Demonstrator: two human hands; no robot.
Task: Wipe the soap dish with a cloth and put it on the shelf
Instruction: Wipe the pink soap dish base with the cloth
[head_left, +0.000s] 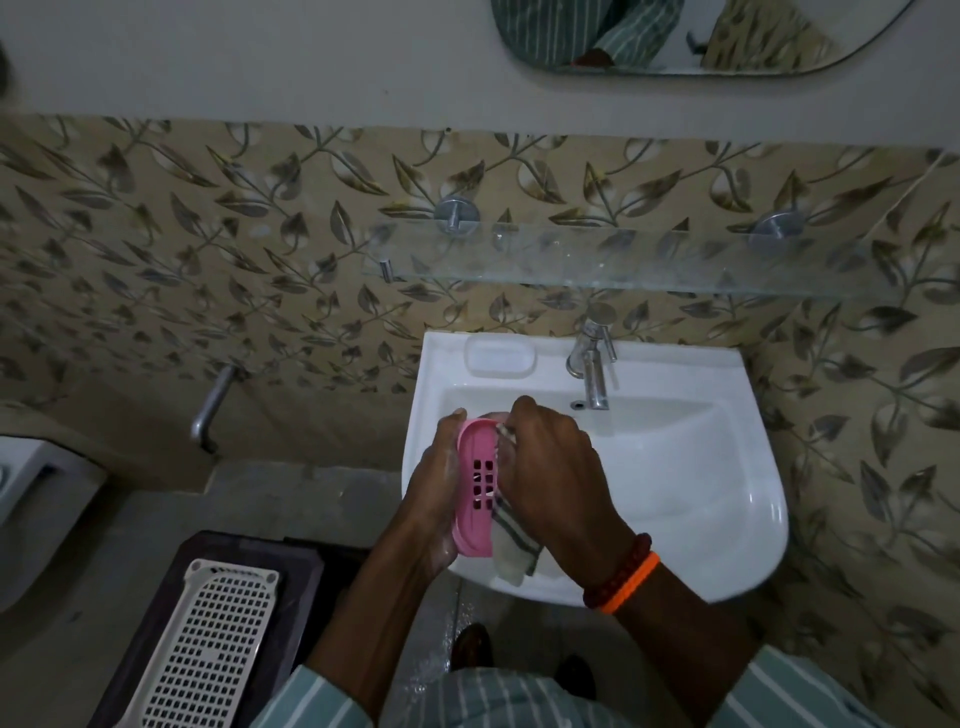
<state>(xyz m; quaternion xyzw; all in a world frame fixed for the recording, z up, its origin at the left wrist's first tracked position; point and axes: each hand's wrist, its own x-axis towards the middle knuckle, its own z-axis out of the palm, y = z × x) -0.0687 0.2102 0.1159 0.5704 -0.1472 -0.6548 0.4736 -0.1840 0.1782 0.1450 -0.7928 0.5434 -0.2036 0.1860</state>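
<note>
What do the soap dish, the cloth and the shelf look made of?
Soap dish: pink moulded plastic, smooth, with cut-out drain slots. Cloth: soft woven fabric, pale with dark stripes, hanging limp. Shelf: clear glass, since the wall pattern shows through it, probably on metal pegs.

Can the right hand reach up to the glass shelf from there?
Probably yes. The right hand is busy gripping the cloth against the pink soap dish, but nothing stands between it and the glass shelf above the sink.
</note>
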